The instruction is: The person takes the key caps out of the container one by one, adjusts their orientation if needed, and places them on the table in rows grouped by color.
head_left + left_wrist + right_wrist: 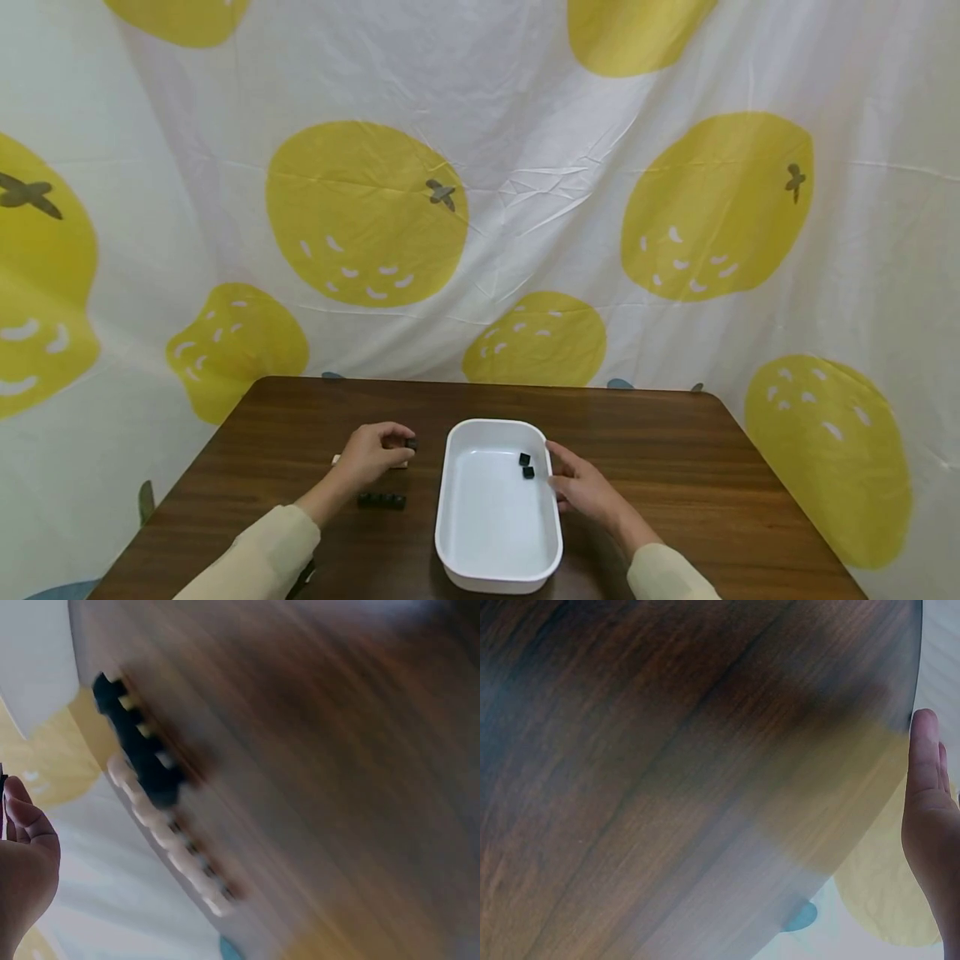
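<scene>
My left hand [369, 454] pinches a small black block [411, 445] between thumb and fingertips, above the table left of a white bin [498, 533]. Inside the bin, by its right wall, lie two black blocks: a farther block [524, 459] and a nearer block [528, 472]. My right hand [588, 492] rests against the bin's right side, its fingers fairly straight in the right wrist view. Below my left hand is a row of black blocks [382, 501]. A row of whitish blocks [169, 844] lies beyond it, partly hidden by that hand in the head view.
The brown wooden table [675, 467] carries everything. Partly covered by my left sleeve [258, 554], a dark object [302, 577] lies near the front. Behind the table hangs a white curtain [517, 200] printed with yellow lemons.
</scene>
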`<state>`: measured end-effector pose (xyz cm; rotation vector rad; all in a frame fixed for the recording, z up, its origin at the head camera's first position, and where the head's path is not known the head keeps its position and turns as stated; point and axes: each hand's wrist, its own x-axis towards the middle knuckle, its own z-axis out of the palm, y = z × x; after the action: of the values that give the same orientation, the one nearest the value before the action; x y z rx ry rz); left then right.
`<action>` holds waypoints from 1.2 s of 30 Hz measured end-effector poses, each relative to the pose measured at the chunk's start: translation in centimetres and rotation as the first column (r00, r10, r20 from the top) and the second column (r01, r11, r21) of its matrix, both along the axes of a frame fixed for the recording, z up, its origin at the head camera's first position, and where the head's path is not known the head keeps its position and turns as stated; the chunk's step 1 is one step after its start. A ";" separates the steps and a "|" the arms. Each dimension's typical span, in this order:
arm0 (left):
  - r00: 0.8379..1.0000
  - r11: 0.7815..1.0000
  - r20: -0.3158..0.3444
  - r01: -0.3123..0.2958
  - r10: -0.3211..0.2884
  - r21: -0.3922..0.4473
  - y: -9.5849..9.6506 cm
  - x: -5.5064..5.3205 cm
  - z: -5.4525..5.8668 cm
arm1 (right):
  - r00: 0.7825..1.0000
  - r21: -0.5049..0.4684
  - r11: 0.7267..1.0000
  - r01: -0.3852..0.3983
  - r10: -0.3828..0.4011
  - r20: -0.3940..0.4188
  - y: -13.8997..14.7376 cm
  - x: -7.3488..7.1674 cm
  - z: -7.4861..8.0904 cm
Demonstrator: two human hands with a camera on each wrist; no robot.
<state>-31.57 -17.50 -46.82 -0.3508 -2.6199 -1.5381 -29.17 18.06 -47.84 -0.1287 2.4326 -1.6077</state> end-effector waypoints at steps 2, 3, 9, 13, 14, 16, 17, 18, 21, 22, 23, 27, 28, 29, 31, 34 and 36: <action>0.999 0.999 0.000 -0.037 0.037 -0.021 -0.8 0.2 -0.2 | 1.000 -0.002 1.000 0.002 -0.002 -0.002 0.0 0.0 0.0; 0.999 0.998 -0.008 -0.052 0.052 -0.038 -1.2 0.3 -0.2 | 1.000 -0.002 1.000 0.002 -0.002 -0.003 0.0 0.1 0.1; 0.996 0.993 -0.007 -0.086 0.085 -0.084 -3.6 1.0 -0.9 | 1.000 -0.004 1.000 -0.012 0.012 -0.006 -0.1 0.1 0.2; 0.996 0.990 -0.005 -0.088 0.088 -0.107 -5.3 1.4 -1.4 | 1.000 -0.003 1.000 -0.017 0.017 -0.003 -0.1 -0.1 0.1; 0.996 0.990 -0.002 -0.089 0.089 -0.112 -5.7 1.5 -1.6 | 1.000 -0.003 1.000 -0.017 0.017 -0.003 -0.1 0.0 0.2; 0.996 0.988 0.004 -0.086 0.087 -0.126 -6.6 1.7 -1.8 | 1.000 -0.007 1.000 -0.011 0.011 -0.002 0.0 0.0 0.2; 0.996 0.987 0.015 -0.084 0.087 -0.133 -7.0 1.9 -1.9 | 1.000 -0.007 1.000 -0.011 0.011 -0.003 0.0 0.0 0.2; 0.996 0.986 0.023 -0.085 0.089 -0.142 -7.3 1.9 -2.1 | 1.000 -0.007 1.000 -0.012 0.012 -0.003 0.0 0.0 0.2; 0.994 0.986 0.070 -0.072 0.083 -0.148 -8.3 2.3 -2.5 | 1.000 -0.009 1.000 -0.008 0.008 -0.003 0.0 0.0 0.2; 0.993 0.986 0.087 -0.068 0.082 -0.150 -8.5 2.4 -2.6 | 1.000 -0.009 1.000 -0.008 0.008 -0.001 0.0 0.0 0.2; 0.992 0.986 0.100 -0.064 0.079 -0.153 -8.7 2.5 -2.7 | 1.000 -0.008 1.000 -0.006 0.006 0.001 -0.1 0.0 0.2; 0.990 0.984 0.125 -0.039 0.061 -0.172 -9.0 2.7 -3.2 | 1.000 -0.010 1.000 -0.009 0.009 0.004 0.0 0.1 0.3; 0.991 0.983 0.122 -0.034 0.057 -0.181 -9.1 2.7 -3.3 | 1.000 -0.012 1.000 -0.008 0.008 0.004 0.0 0.1 0.3; 0.992 0.982 0.116 -0.029 0.051 -0.188 -9.1 2.7 -3.4 | 1.000 -0.013 1.000 -0.007 0.007 0.004 0.0 0.2 0.3; 0.993 0.980 0.107 -0.017 0.039 -0.199 -9.1 2.7 -3.6 | 1.000 -0.012 1.000 -0.017 0.017 0.004 0.1 0.2 0.4; 0.995 0.976 0.099 0.006 0.016 -0.217 -9.1 2.7 -3.7 | 1.000 -0.013 1.000 -0.017 0.017 0.002 0.1 0.2 0.4; 0.995 0.974 0.098 0.023 0.000 -0.227 -9.0 2.8 -3.8 | 1.000 -0.012 1.000 -0.020 0.020 0.003 0.1 0.2 0.4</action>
<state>-28.74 -26.52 -50.58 -0.3143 -2.8836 -1.2897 -28.99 18.15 -47.48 -0.1519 2.4120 -1.6129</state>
